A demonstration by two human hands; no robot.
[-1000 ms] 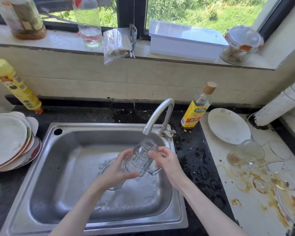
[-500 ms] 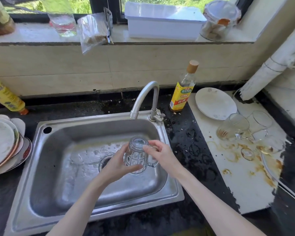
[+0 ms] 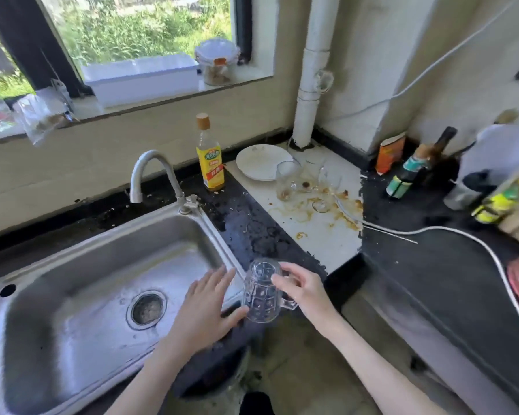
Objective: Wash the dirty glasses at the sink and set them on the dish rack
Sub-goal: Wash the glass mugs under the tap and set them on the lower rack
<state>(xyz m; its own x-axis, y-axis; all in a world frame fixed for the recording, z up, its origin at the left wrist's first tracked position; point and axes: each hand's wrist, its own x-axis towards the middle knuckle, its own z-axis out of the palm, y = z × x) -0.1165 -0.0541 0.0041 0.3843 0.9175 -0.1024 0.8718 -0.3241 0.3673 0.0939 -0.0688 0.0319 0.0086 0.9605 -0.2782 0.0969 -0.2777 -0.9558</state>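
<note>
A clear patterned glass mug (image 3: pixel 262 292) hangs upside down over the sink's right rim, its handle pointing right. My right hand (image 3: pixel 304 290) grips it, fingers curled round its side by the handle. My left hand (image 3: pixel 206 310) is flat beside it with straight fingers, the thumb touching the mug's lower edge. The steel sink (image 3: pixel 57 256) lies to the left with its tap (image 3: pixel 150 172) not running. Several dirty glasses (image 3: pixel 288 179) stand on a stained white counter patch (image 3: pixel 321 238) at the back right.
A yellow oil bottle (image 3: pixel 209 157) stands behind the sink's right corner, and a white plate (image 3: pixel 261 161) lies by the dirty glasses. Bottles and a box (image 3: pixel 390 152) crowd the far right corner. A white cable (image 3: pixel 462 232) crosses the black counter. A white pipe (image 3: pixel 310 70) runs up the wall.
The view has swung right. The mug has moved from under the tap, out of the basin, to the sink's right rim. My left hand has let go and opened flat beside it.
</note>
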